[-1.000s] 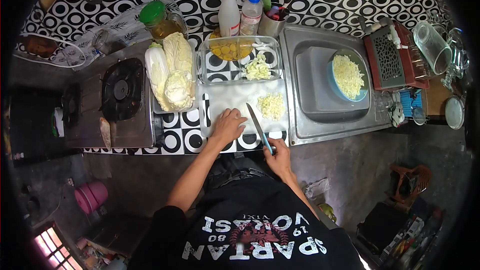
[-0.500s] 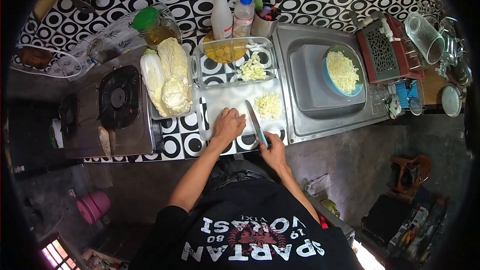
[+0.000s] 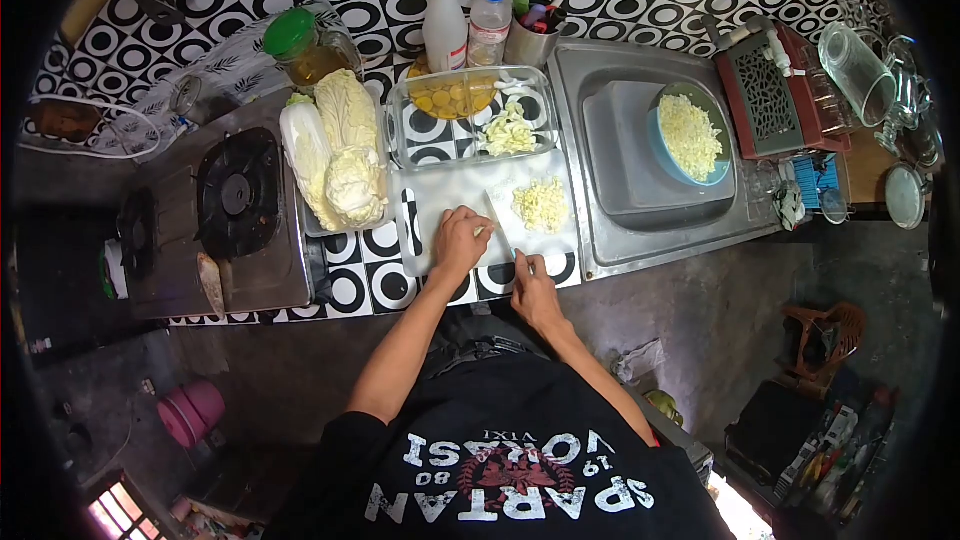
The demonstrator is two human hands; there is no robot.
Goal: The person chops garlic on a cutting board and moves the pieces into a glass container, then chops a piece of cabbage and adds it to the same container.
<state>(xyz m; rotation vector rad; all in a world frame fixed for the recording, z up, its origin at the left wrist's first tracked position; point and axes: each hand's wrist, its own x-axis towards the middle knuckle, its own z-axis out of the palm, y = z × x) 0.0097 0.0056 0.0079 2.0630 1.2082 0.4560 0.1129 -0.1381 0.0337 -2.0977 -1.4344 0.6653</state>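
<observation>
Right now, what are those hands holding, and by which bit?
The right hand holds the knife by its handle. The left hand is curled low over the cutting board; whether it grips anything cannot be told.

Slanted knife (image 3: 499,222) beside pale chopped vegetable heap (image 3: 541,206) on whitish board (image 3: 440,188)

Both arms (image 3: 407,345) extend forward, left hand (image 3: 463,241) curled palm-down, right hand (image 3: 536,290) closed in a grip.
</observation>
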